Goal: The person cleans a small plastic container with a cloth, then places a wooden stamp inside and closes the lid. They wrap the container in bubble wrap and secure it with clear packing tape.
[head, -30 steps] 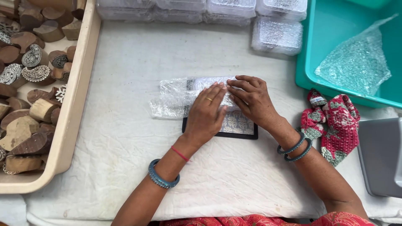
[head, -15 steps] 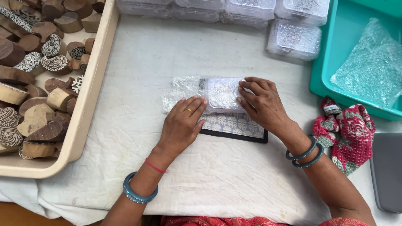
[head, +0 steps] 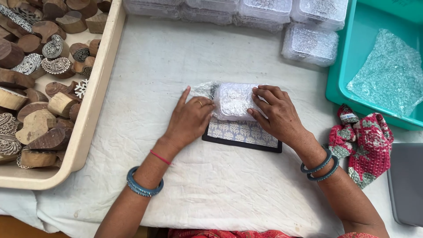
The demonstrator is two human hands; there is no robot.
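Bubble-wrapped bundle [head: 235,100]: small rectangular block, fully covered in clear bubble wrap, silvery-white, glossy, loose wrap tail sticking out on its left end past the left fingers. It sits between the two hands, on the far part of a flat patterned pad [head: 242,135], blue-white leaf print with black edge, on the cloth-covered counter [head: 211,185].

Left hand [head: 189,120]: palm down, flat against the bundle's left end, fingers [head: 207,105] held together and pressed on the wrap, index finger stretched forward alone, ring on one finger. Wrist has one red thread and one teal bangle.

Right hand [head: 277,113]: palm down, fingers [head: 261,94] curled and slightly spread over the bundle's right end, tips pressing wrap on top and side. Two teal bangles on the wrist.

Both hands grip the bundle; neither lifts it clear of the pad as far as can be seen.

Counts: one bundle in hand, one pad under it. Beyond the fingertips, a row of finished wrapped packs [head: 308,44], at least five visible, partly cut off by the frame edge. Left of the left fingers, one beige tray [head: 94,110] with many carved wooden blocks [head: 53,103], too many to count. Right of the right fingers, one teal bin [head: 341,83] holding one bubble wrap sheet [head: 387,75], one red patterned cloth [head: 363,147], one grey flat object [head: 407,185] at the edge.
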